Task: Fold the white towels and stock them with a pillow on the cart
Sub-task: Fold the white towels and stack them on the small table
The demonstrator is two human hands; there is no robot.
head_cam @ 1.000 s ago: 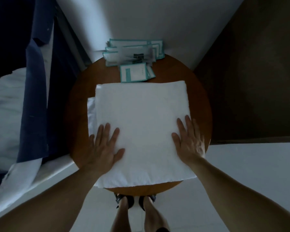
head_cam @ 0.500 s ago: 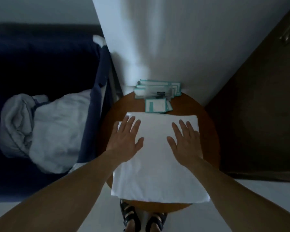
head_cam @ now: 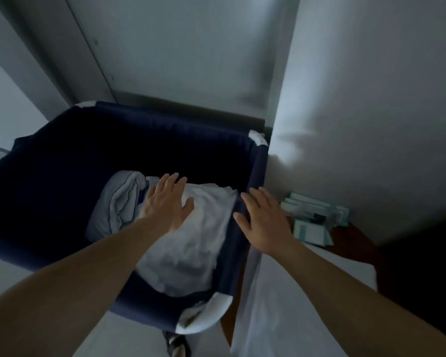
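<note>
cart (head_cam: 255, 176): matt navy cloth | towels (head_cam: 191, 243): soft white cloth (crumpled) | table (head_cam: 355, 243): smooth wood

One wide-angle view only, worn on the person's head, looks forward and steeply down along both forearms, close enough that the left hand (head_cam: 165, 202) and right hand (head_cam: 264, 222) sit mid-frame. It faces the dark blue cart (head_cam: 49, 191) at left and centre (its rim bows with the lens); the round table (head_cam: 354, 240) is cropped at lower right, a pale wall (head_cam: 371, 99) above.

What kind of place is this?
Probably a hotel room being serviced: a navy fabric cart holds white linen, a folded white towel lies on a wooden table, beside teal-edged packets.
</note>
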